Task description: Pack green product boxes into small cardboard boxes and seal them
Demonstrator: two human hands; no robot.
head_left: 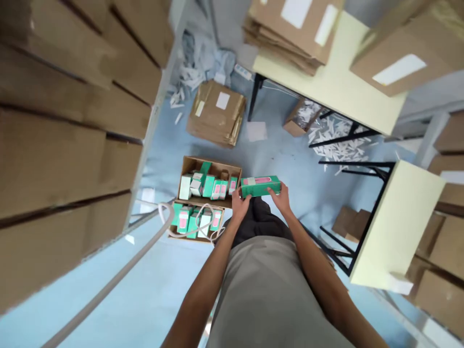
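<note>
In front of my body, a long green box with a pink picture on top [260,186] is held level between both hands. My left hand [240,203] grips its left end, thumb on the near side. Its right end is in my right hand [280,197], with the thumb pressed on the near face. Just left of my left hand stands an open cardboard carton [212,203] with several similar green and white boxes [208,186] inside. A second carton [195,239] sits nearer to me, also holding green boxes [192,226]; a pale cable loops over it.
Cardboard boxes on racks [65,159] line the left side. Flattened cartons [217,113] lie on the blue floor ahead. Tables stand at the back right [348,77] and right [398,222], with black legs and scattered white scraps [340,142]. A pale pole [119,275] slants across the lower left.
</note>
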